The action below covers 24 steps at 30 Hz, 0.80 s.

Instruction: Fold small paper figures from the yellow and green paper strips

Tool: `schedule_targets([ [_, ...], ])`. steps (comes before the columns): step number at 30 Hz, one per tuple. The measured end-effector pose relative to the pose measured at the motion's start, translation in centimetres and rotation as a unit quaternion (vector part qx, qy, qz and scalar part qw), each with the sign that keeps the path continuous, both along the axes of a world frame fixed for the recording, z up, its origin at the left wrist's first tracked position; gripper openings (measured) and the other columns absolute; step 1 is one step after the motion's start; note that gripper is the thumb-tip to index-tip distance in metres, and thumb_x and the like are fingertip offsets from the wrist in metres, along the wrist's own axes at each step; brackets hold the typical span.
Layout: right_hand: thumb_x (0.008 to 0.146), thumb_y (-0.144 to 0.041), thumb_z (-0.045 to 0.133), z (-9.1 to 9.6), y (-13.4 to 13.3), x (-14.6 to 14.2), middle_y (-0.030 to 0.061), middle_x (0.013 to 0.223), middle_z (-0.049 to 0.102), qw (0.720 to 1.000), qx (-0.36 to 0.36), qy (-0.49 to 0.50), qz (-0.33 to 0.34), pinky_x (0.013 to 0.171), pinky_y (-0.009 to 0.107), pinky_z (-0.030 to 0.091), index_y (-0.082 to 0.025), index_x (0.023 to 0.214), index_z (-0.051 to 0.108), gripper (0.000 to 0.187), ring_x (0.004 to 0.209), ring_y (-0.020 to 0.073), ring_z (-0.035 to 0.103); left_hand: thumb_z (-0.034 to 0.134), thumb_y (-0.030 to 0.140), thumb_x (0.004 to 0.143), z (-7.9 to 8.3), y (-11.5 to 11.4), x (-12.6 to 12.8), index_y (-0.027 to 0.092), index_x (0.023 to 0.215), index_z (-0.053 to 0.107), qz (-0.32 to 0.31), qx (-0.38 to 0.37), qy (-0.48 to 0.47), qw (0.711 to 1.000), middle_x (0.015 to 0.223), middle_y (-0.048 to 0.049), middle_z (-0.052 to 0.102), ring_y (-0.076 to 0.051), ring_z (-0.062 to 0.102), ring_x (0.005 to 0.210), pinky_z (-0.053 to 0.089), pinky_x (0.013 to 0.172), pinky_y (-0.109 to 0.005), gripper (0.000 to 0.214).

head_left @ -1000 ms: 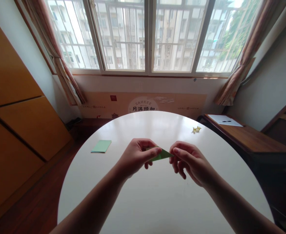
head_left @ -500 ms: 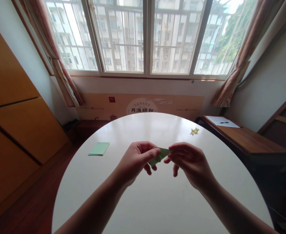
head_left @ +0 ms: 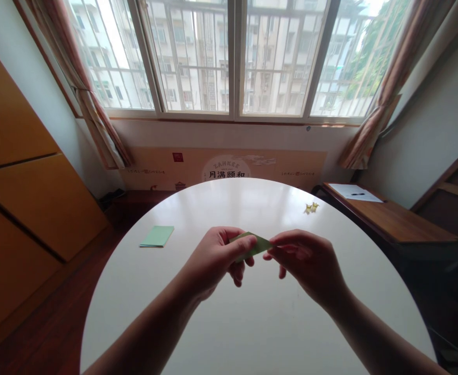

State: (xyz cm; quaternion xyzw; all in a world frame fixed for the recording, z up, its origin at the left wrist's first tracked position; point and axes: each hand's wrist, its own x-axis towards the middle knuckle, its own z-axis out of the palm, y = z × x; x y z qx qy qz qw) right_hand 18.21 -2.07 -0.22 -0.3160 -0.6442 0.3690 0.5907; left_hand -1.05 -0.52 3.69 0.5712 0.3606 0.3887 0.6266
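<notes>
Above the middle of the white round table, a small piece of folded green paper is held between both hands. My left hand grips its left part, thumb on top and fingers beneath. My right hand pinches the pointed right tip between thumb and forefinger, its other fingers curled below. Part of the paper is hidden by the left thumb and fingers.
A stack of light green square paper lies at the table's left. Small yellow folded paper figures stand near the far right edge. Beyond that is a wooden desk bearing a white sheet and a dark pen.
The green paper has turned between my hands, its point now aimed right and slightly downward. Both hands keep hold, with small finger shifts. The view has tilted slightly.
</notes>
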Motion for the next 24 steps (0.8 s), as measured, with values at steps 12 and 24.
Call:
schedule_targets([
  [12, 0.084, -0.019, 0.074, 0.15, -0.06, 0.41, 0.0032, 0.077, 0.077, 0.985, 0.106, -0.112, -0.074, 0.048, 0.027, 0.057, -0.024, 0.088, 0.076, 0.006, 0.061, 0.0174, 0.07, 0.076, 0.035, 0.077, -0.1, 0.3, -0.04, 0.011, 0.065, 0.069, -0.023, -0.014, 0.021, 0.999, 0.054, 0.0004, 0.059, -0.006, 0.046, 0.038, 0.042, 0.033, -0.016, 0.028],
  [24, 0.082, -0.018, 0.076, 0.0, 0.2, 0.58, 0.0008, 0.074, 0.074, 0.989, 0.078, -0.11, -0.052, 0.045, 0.021, 0.055, -0.024, 0.09, 0.075, 0.009, 0.06, 0.0156, 0.071, 0.073, 0.028, 0.079, -0.21, 0.48, -0.13, 0.011, 0.07, 0.07, -0.018, -0.017, 0.035, 0.999, 0.059, 0.0003, 0.062, -0.005, 0.05, 0.04, 0.042, 0.035, -0.014, 0.019],
])
